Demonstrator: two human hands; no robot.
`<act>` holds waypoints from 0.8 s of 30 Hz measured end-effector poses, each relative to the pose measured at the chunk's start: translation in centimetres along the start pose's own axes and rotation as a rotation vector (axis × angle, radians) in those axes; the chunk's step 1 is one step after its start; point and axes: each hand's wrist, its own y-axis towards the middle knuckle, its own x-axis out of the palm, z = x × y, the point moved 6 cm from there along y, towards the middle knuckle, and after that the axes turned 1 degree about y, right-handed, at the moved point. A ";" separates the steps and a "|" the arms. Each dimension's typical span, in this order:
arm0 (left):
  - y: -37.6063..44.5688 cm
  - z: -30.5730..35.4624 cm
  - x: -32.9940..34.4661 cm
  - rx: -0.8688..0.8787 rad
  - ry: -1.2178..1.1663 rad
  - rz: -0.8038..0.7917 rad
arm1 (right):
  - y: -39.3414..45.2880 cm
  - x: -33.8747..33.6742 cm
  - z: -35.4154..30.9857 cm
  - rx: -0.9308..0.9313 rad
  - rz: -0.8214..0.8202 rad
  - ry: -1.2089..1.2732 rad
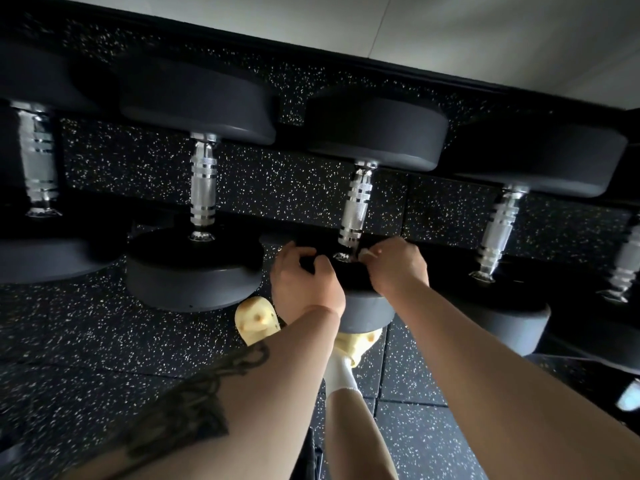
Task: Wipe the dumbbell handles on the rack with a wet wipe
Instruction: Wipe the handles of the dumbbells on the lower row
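- The floor (145,327) is black rubber tiling flecked with pale specks, laid in square tiles whose seams show at lower right; the same speckled rubber runs on behind the weights up to a dark skirting strip (346,60) under a pale wall (450,32).
- A row of round black dumbbells crosses the view, each with a knurled chrome handle between its two heads (the rack itself is too dark to make out).
- The middle dumbbell (375,129) is the one being worked on: its handle (356,206) slants down to the near head (367,310), where both hands meet.
- The right hand (398,265) pinches a small whitish wet wipe (367,252) between curled fingers, right at the foot of that handle.
- The left hand (304,278) is curled over the top rim of the near head, gripping it.
- Neighbouring dumbbells stand just beside it on the left (197,102) and on the right (540,157).
- Below the forearms are two yellow clogs (256,320) and a white sock (341,374) on the tiles.
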 end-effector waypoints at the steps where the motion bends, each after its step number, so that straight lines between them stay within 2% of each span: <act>1: 0.0 0.0 0.0 -0.004 -0.003 -0.002 | 0.1 0.0 -0.3 0.011 -0.001 -0.031; 3: -0.1 0.0 0.0 0.000 -0.007 -0.002 | 0.2 -0.1 -1.4 -0.015 -0.010 -0.151; 6: 0.0 0.0 0.0 0.002 -0.010 0.006 | -1.3 -0.5 -4.1 -0.206 0.034 -0.345; 9: 0.2 0.1 -0.1 0.010 -0.001 0.011 | -2.6 0.0 -5.4 -0.360 0.080 -0.264; 12: -0.1 0.3 -0.3 0.027 -0.027 0.024 | -1.7 0.4 -4.9 -0.319 0.064 -0.056; 15: -0.2 0.4 -0.3 0.026 -0.029 0.034 | -1.8 -0.3 -4.6 -0.279 0.047 -0.085; 18: -0.3 0.4 -0.3 0.023 -0.021 0.043 | -1.5 -2.0 -3.0 -0.150 0.047 -0.063; 19: -0.3 0.4 -0.3 0.020 -0.014 0.040 | -1.1 -2.8 -2.5 -0.105 0.068 0.007; 22: -0.3 0.2 -0.1 0.000 -0.009 0.024 | 1.6 -4.1 -1.2 0.054 0.166 0.451; 24: -0.3 0.1 -0.1 -0.012 -0.019 0.015 | 3.6 -3.3 -1.8 0.218 0.094 0.789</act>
